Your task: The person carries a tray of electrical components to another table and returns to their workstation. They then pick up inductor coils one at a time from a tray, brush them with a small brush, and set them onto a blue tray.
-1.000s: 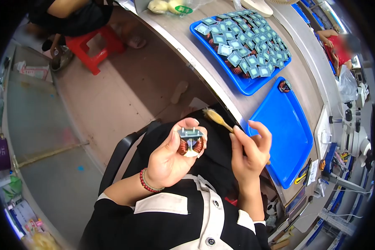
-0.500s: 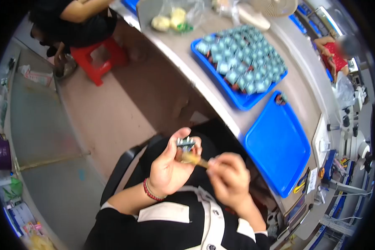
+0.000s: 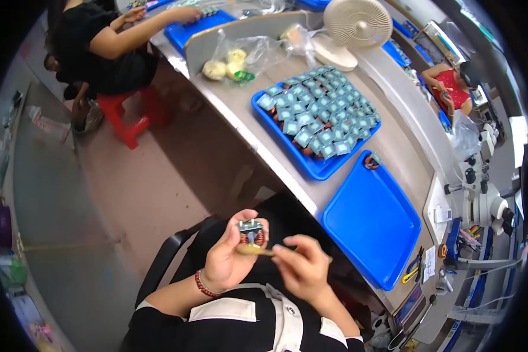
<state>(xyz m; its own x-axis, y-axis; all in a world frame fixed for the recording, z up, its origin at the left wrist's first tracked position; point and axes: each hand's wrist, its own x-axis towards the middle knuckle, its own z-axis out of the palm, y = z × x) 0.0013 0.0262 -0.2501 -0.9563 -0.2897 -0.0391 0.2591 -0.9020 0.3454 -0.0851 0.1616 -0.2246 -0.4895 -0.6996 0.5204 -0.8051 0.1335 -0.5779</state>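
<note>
My left hand (image 3: 232, 261) is closed around a copper-wound coil (image 3: 249, 234) with a dark square base and short pale pins pointing up. In my right hand (image 3: 305, 264) is a small brush (image 3: 253, 250), yellowish-brown with a thin handle, pinched between thumb and fingers. The brush's broad end lies across the lower side of the coil; whether it touches is unclear. To the right of my hands is a blue tray (image 3: 372, 226) with a single coil (image 3: 372, 161) in its far corner.
A second blue tray (image 3: 318, 174) holds many similar coils. Behind it are a bag of yellowish food (image 3: 229, 63) and a beige fan (image 3: 358, 23). Cutters (image 3: 413, 268) and a microscope (image 3: 484, 205) stand right. A person in black sits far left, another in red far right.
The view has shifted, so the trays appear lower and further left. The brush has moved from the coil's front toward its lower edge, and the coil shows more plainly.
</note>
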